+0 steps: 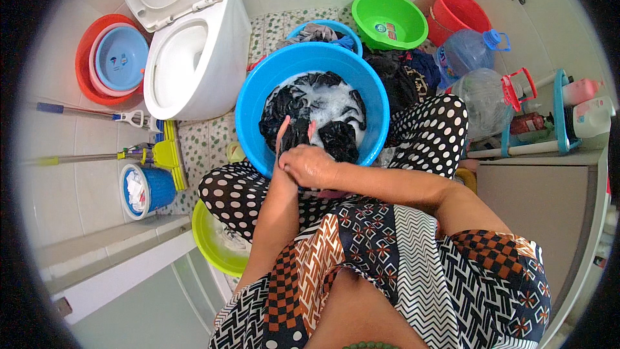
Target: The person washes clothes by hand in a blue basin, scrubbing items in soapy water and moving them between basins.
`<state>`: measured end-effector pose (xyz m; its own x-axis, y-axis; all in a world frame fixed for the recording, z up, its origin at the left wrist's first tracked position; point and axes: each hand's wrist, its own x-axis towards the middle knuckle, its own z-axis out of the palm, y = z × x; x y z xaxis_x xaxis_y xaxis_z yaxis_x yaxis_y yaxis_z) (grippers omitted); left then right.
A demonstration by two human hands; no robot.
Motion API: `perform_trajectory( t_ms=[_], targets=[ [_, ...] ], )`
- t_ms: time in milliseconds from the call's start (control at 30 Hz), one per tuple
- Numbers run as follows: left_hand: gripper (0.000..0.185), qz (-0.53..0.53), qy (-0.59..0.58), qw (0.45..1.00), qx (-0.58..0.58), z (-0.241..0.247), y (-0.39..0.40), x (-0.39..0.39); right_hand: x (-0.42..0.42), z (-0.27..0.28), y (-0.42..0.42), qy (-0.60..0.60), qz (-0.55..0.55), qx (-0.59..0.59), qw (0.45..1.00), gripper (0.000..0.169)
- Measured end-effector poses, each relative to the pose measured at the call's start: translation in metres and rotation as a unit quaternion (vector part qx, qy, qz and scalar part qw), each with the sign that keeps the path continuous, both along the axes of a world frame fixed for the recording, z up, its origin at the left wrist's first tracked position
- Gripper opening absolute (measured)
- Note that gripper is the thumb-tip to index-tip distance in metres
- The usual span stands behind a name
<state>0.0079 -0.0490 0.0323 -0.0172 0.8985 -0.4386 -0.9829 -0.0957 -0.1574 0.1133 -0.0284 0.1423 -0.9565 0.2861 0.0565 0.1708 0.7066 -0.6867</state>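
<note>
A large blue plastic basin (249, 85) stands between my bent knees, with sudsy water and wet black clothing (286, 106) in it. My left hand (282, 139) reaches in over the near rim, black cloth lying between its thumb and its fingertips. Across the base of that hand, my right hand (310, 166) is bent with curled fingers, wet on its back. Whether cloth is caught under those curled fingers is hidden. White foam (329, 99) floats among the folds, and a separate black bunch (339, 141) lies at the basin's near right.
Behind stands a smaller blue basin (356, 41) of clothes, beside an empty-looking green basin (390, 19). Dark clothes (392, 75) and large plastic bottles (479, 102) crowd the right. A toilet (218, 58), blue bin (162, 189) and yellow-green basin (206, 242) stand leftward.
</note>
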Motion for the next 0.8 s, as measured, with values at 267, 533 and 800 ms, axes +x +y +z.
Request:
perform_trajectory(
  t_ms=[267, 533, 800],
  targets=[
    [0.033, 0.052, 0.261, 0.957, -0.119, -0.025, 0.007, 0.015, -0.021, -0.044, 0.045, -0.083, -0.129, 0.117, 0.981, 0.022],
    [0.035, -0.042, 0.242, 0.939, -0.242, 0.016, 0.016, 0.017, 0.001, -0.075, 0.078, -0.05, -0.326, -0.043, 0.943, 0.03],
    [0.03, 0.007, 0.234, 0.957, -0.169, -0.019, 0.012, -0.002, -0.011, -0.029, 0.021, 0.033, -0.233, -0.053, 0.97, 0.022]
  ],
)
